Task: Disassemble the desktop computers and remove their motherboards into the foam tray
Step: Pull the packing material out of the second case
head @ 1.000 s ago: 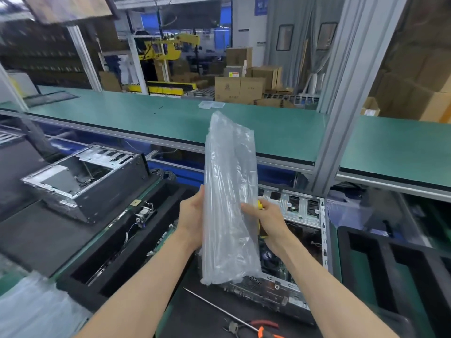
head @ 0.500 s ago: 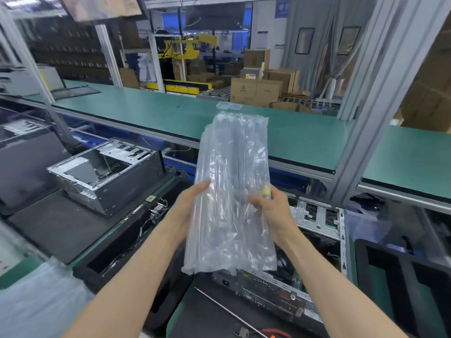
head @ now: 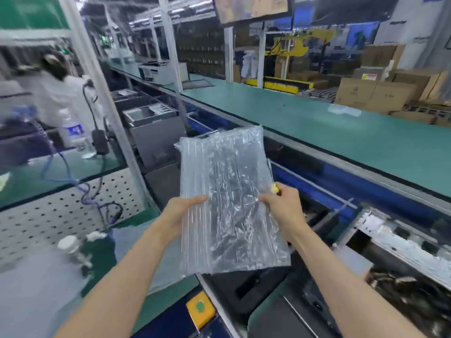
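You have swung left, away from the opened computer case (head: 400, 242) at your right, your left hand (head: 181, 211) and right hand (head: 280, 203) still clamped on the air-cushion bag (head: 229, 203), so you are probably discarding packaging, motherboard not yet removed.

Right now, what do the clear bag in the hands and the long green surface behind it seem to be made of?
The clear ribbed air-cushion bag, held by the left hand and right hand, looks like thin glossy plastic film: see-through, wrinkled, with shiny highlights. The long green bench top looks like matte rubber or vinyl matting, flat and without glare, though blur leaves this uncertain.
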`<act>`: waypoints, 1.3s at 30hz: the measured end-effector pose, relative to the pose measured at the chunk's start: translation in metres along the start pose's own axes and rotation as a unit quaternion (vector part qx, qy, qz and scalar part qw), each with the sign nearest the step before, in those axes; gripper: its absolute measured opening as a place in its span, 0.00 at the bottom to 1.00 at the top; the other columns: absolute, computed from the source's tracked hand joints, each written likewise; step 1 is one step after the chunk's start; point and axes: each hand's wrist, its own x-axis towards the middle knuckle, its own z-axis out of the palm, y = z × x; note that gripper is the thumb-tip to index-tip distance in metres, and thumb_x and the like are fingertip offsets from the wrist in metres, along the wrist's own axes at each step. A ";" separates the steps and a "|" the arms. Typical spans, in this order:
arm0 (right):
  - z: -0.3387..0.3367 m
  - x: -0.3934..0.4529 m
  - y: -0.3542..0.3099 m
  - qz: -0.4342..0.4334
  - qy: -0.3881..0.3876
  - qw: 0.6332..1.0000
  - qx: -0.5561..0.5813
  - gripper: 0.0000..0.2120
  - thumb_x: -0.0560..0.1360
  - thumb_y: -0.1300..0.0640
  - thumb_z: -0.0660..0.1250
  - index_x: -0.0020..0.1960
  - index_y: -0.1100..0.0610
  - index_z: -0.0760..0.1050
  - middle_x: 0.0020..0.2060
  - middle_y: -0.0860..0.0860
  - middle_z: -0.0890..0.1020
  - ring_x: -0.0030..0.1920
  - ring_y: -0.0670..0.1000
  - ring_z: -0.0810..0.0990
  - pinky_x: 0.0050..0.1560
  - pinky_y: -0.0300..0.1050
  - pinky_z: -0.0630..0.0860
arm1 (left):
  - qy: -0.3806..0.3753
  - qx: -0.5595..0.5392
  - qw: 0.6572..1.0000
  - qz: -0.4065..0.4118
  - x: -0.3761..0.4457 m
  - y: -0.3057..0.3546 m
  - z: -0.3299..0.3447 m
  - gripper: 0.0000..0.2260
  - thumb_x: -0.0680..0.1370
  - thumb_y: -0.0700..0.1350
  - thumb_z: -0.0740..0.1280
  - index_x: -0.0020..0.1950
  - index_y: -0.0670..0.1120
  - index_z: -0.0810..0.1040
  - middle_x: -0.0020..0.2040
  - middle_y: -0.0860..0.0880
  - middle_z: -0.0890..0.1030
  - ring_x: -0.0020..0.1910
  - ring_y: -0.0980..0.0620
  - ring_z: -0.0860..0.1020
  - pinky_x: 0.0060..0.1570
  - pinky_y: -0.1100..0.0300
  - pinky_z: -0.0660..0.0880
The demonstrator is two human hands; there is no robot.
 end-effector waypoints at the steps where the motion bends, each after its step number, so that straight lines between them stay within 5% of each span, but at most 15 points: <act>1: 0.017 0.001 0.000 0.003 -0.017 1.000 -0.013 0.04 0.71 0.66 0.70 0.38 0.61 0.77 0.28 0.51 0.75 0.28 0.47 0.72 0.29 0.43 0.68 | 0.009 -0.004 1.000 -0.013 0.000 -0.004 -0.016 0.11 0.66 0.54 0.81 0.39 0.51 0.83 0.43 0.60 0.71 0.42 0.59 0.68 0.57 0.52 0.63; 4: 0.065 0.005 0.008 0.006 -0.058 0.998 -0.037 0.04 0.71 0.66 0.69 0.42 0.66 0.75 0.28 0.51 0.74 0.27 0.48 0.70 0.28 0.43 0.67 | 0.039 -0.018 0.999 -0.029 0.001 -0.021 -0.058 0.17 0.64 0.54 0.81 0.45 0.53 0.77 0.49 0.54 0.76 0.46 0.55 0.74 0.52 0.53 0.70; 7: 0.110 0.005 0.019 0.017 -0.106 0.993 -0.056 0.05 0.73 0.66 0.70 0.44 0.68 0.76 0.30 0.54 0.76 0.27 0.48 0.70 0.26 0.39 0.67 | 0.078 -0.033 0.995 -0.048 0.007 -0.046 -0.098 0.18 0.67 0.54 0.79 0.50 0.50 0.77 0.68 0.48 0.72 0.70 0.45 0.68 0.69 0.45 0.63; 9: 0.137 0.003 0.029 0.027 -0.132 0.988 -0.073 0.04 0.73 0.65 0.70 0.45 0.66 0.78 0.32 0.56 0.79 0.28 0.48 0.72 0.27 0.40 0.68 | 0.096 -0.039 0.993 -0.059 0.013 -0.065 -0.123 0.22 0.68 0.54 0.79 0.55 0.49 0.75 0.75 0.46 0.68 0.73 0.44 0.65 0.72 0.45 0.59; 12: 0.175 0.001 0.046 0.042 -0.156 0.982 -0.097 0.07 0.72 0.65 0.69 0.37 0.61 0.73 0.27 0.48 0.76 0.26 0.45 0.67 0.26 0.37 0.64 | 0.133 -0.046 0.988 -0.069 0.022 -0.093 -0.154 0.25 0.66 0.52 0.80 0.57 0.47 0.77 0.75 0.46 0.66 0.72 0.44 0.64 0.73 0.44 0.58; 15: 0.206 -0.002 0.064 0.054 -0.165 0.978 -0.119 0.17 0.70 0.65 0.68 0.32 0.54 0.62 0.20 0.41 0.68 0.22 0.42 0.62 0.23 0.33 0.59 | 0.165 -0.050 0.982 -0.074 0.033 -0.117 -0.182 0.22 0.64 0.50 0.82 0.52 0.48 0.77 0.67 0.46 0.74 0.61 0.47 0.74 0.66 0.47 0.68; 18: 0.233 -0.002 0.081 0.074 -0.173 0.970 -0.154 0.15 0.70 0.62 0.69 0.33 0.54 0.65 0.24 0.42 0.72 0.24 0.42 0.67 0.28 0.38 0.65 | 0.204 -0.055 0.974 -0.077 0.045 -0.139 -0.208 0.32 0.63 0.48 0.83 0.64 0.47 0.76 0.61 0.46 0.81 0.57 0.44 0.79 0.62 0.43 0.75; 22: 0.262 0.001 0.105 0.100 -0.197 0.955 -0.200 0.10 0.71 0.59 0.72 0.36 0.55 0.71 0.36 0.52 0.81 0.35 0.51 0.80 0.38 0.52 0.80 | 0.234 -0.050 0.968 -0.076 0.067 -0.167 -0.237 0.27 0.67 0.45 0.80 0.64 0.48 0.77 0.54 0.48 0.84 0.51 0.47 0.83 0.47 0.51 0.80; 26: 0.286 0.009 0.126 0.122 -0.226 0.939 -0.231 0.05 0.72 0.59 0.74 0.45 0.55 0.79 0.41 0.53 0.84 0.45 0.54 0.83 0.49 0.56 0.82 | 0.275 0.022 0.956 -0.101 0.091 -0.188 -0.254 0.31 0.69 0.47 0.80 0.69 0.46 0.71 0.60 0.46 0.80 0.54 0.44 0.81 0.55 0.45 0.79; 34: 0.315 0.021 0.165 0.159 -0.233 0.921 -0.269 0.05 0.74 0.62 0.72 0.47 0.53 0.81 0.45 0.52 0.84 0.49 0.53 0.82 0.51 0.49 0.78 | 0.330 0.206 0.916 -0.095 0.117 -0.210 -0.261 0.43 0.71 0.47 0.77 0.78 0.49 0.54 0.71 0.42 0.70 0.63 0.39 0.75 0.62 0.42 0.74; 39: 0.322 0.023 0.172 0.167 -0.245 0.921 -0.252 0.05 0.76 0.61 0.70 0.50 0.53 0.81 0.47 0.52 0.84 0.49 0.52 0.81 0.49 0.47 0.77 | 0.351 0.489 0.798 -0.005 0.119 -0.210 -0.253 0.46 0.69 0.40 0.75 0.80 0.51 0.51 0.78 0.41 0.57 0.74 0.39 0.62 0.70 0.43 0.65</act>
